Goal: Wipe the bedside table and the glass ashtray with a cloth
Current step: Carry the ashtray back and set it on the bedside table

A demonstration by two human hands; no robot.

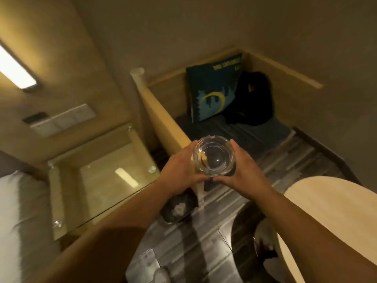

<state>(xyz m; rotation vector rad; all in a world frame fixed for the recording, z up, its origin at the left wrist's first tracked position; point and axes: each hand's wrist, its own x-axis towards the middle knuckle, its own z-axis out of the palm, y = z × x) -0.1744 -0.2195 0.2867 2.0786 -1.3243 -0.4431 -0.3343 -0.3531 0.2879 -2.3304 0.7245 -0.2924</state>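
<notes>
A round clear glass ashtray (214, 157) is held in the air in front of me, its mouth facing the camera and a small pale scrap inside. My left hand (179, 168) grips its left side and my right hand (242, 170) grips its right side, thumbs meeting under it. The bedside table (106, 180) with a glass top stands to the lower left, below and left of the ashtray. No cloth shows in view.
A small dark bin (179, 209) with crumpled rubbish sits on the floor under my left wrist. A bench with a blue cushion (214, 92) and a black bag (253, 99) is ahead. A round pale table (330, 201) is at right, white bedding (12, 211) at left.
</notes>
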